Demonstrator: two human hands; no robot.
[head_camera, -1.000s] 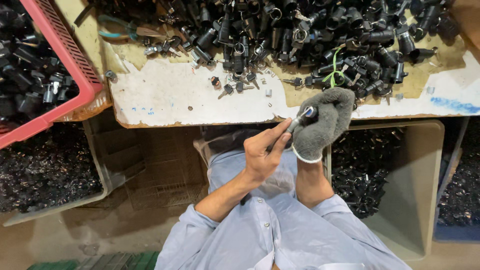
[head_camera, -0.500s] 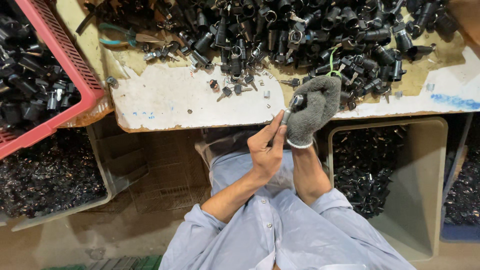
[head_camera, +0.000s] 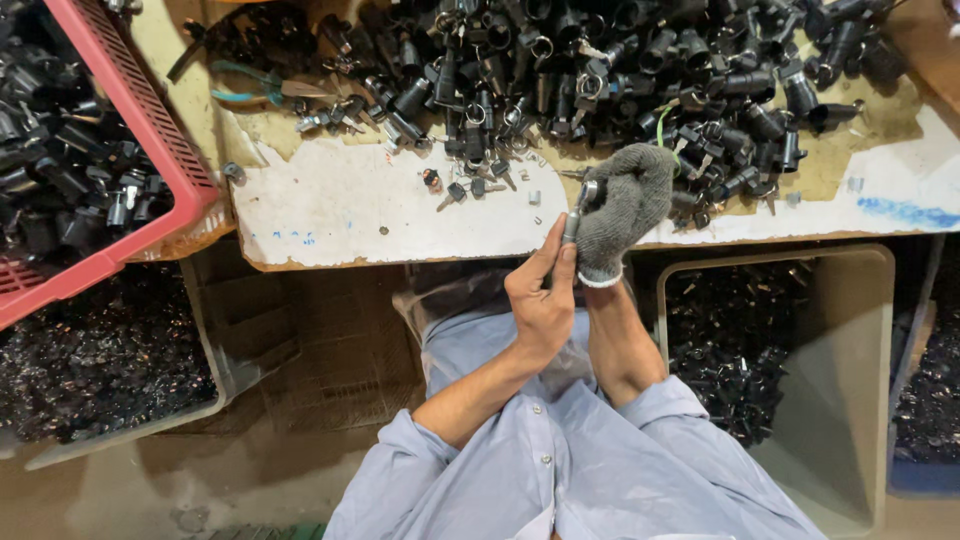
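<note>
Clamped in the gloved right hand, a small metal-tipped part sits at the bench edge — lower than a second ago. Bare left hand — fingertips pinched together on its lower end.

Both hands grip one small part — bench edge.

A worn white bench ahead of the hands bears heaped black parts, pliers and loose keys.
</note>
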